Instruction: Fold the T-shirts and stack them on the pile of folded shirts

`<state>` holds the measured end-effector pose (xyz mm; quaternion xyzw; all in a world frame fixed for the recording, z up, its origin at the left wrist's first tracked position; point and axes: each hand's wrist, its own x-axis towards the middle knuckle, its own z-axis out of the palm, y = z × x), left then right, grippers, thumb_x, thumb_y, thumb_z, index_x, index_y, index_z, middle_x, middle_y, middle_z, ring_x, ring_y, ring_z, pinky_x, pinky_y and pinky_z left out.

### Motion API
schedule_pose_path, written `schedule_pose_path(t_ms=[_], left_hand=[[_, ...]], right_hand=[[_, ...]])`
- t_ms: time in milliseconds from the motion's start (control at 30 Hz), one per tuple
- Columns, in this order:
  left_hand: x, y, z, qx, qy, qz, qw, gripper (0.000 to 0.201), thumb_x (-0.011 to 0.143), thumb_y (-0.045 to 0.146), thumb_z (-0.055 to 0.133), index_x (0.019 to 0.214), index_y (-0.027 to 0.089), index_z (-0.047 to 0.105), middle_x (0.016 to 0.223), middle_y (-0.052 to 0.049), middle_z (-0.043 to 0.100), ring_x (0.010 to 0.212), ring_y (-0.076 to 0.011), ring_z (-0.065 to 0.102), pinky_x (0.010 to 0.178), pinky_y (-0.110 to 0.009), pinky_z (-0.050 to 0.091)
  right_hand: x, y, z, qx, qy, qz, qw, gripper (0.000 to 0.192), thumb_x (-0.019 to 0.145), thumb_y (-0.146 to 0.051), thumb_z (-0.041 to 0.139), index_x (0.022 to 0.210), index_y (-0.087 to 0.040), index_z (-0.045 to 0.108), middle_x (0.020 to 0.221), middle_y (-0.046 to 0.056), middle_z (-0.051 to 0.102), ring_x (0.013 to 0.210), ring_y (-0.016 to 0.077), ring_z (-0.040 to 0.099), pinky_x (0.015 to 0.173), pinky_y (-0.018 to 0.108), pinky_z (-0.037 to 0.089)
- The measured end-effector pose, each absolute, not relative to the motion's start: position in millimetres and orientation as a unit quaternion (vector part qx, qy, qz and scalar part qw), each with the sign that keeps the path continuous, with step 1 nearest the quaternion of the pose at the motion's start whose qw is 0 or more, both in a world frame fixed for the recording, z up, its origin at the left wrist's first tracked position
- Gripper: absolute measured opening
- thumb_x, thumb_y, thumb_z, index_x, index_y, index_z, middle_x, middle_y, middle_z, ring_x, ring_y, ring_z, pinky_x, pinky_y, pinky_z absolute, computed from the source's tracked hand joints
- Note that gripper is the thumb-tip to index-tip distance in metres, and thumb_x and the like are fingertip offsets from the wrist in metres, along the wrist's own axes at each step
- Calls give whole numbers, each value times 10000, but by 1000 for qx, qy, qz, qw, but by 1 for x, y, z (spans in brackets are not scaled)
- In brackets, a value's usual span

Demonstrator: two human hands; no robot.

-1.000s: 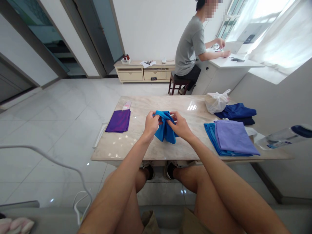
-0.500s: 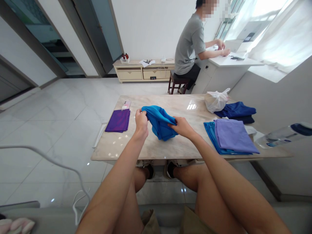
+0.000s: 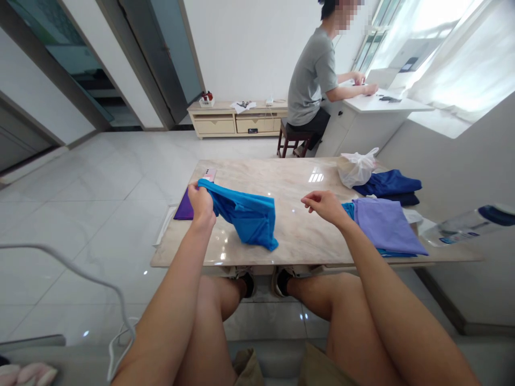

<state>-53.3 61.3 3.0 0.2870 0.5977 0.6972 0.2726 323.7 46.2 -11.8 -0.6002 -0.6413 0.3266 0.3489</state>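
My left hand [image 3: 203,203] is closed on one corner of a bright blue cloth [image 3: 251,217]. The rest of the cloth hangs in loose folds to the right over the marble-topped table [image 3: 298,244]. To the right of the cloth and apart from it, my right hand [image 3: 325,205] is held above the table with nothing in it, its fingers loosely stretched to the left. A folded purple cloth [image 3: 184,208] lies at the table's left end, partly hidden behind my left hand. At the right lies a folded lilac cloth [image 3: 386,222] on top of blue cloth.
A phone [image 3: 209,174] lies beyond the purple cloth. Along the right side are a white plastic bag [image 3: 357,167], dark blue folded cloth [image 3: 388,183] and a clear bottle [image 3: 462,225]. Another person [image 3: 311,75] sits on a stool at a white counter [image 3: 386,104].
My right hand has let go of the blue cloth and moved right. My left hand has carried its corner left, so the cloth now spreads out wider.
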Motion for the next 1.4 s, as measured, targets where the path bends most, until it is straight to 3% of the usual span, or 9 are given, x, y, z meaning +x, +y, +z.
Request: schedule_pose_path(t_ms=[200,333,433,533,767,900,1133,1300,1400], left_hand=[[-21,29,11,506,713,437,213,143,947,127,621,896,260,638,732,-18,629,804,-273,667,826,-342,483],[28,8,25,649,667,313,192,125,962,149,646,966,272,670,805,-54,704,908,-314,726,905,-381,506],[50,5,37,645,568,419,293,89,1013,198,614,961,264,645,821,-30,710,836,-238,710,820,-315,529],[47,11,44,543,483,572,381,77,1042,301,626,987,248,638,714,20,609,661,-165,607,666,-250,496],[-33,44,37,304,500,773,247,225,960,385,736,963,235,568,862,49,600,818,-131,605,827,-238,519],[-70,57,23,210,560,782,176,77,994,273,607,981,235,542,895,57,560,846,-118,581,884,-241,504],[-81,62,5,151,625,728,240,99,980,141,496,1014,222,543,884,41,551,832,-144,582,856,-286,511],[-113,62,-8,116,649,746,93,190,1033,83,353,1052,239,459,1053,-1,560,1036,-175,603,1041,-344,498],[-126,54,-22,212,713,666,53,181,1020,80,407,1062,236,488,1107,-35,597,1133,-214,624,1127,-396,476]], right_hand=[[283,40,-20,-543,-692,363,307,196,951,-383,729,938,-194,782,773,50,791,650,203,741,671,311,551],[230,29,-28,-461,-778,351,242,208,950,-402,761,1071,-240,810,951,75,841,872,262,786,777,340,567],[209,24,-32,-467,-806,281,233,231,875,-361,830,1074,-252,793,1032,86,841,938,301,771,768,333,526],[215,29,-30,-514,-806,215,202,125,858,-223,752,978,-251,772,980,82,832,896,300,752,721,317,462],[300,52,-32,-600,-761,180,169,255,756,-68,622,875,-209,798,931,85,832,902,269,736,758,290,449],[338,57,-40,-670,-701,130,206,214,804,-130,609,887,-200,793,914,102,816,884,280,722,780,316,469],[347,64,-36,-717,-603,82,340,189,925,-354,611,846,-225,724,842,111,750,862,305,670,835,386,497],[367,73,-32,-758,-466,37,454,331,953,-506,603,853,-211,713,877,162,758,891,335,666,859,443,521],[376,73,-35,-778,-451,51,434,321,945,-498,589,792,-227,668,859,159,748,883,341,675,862,455,519]])
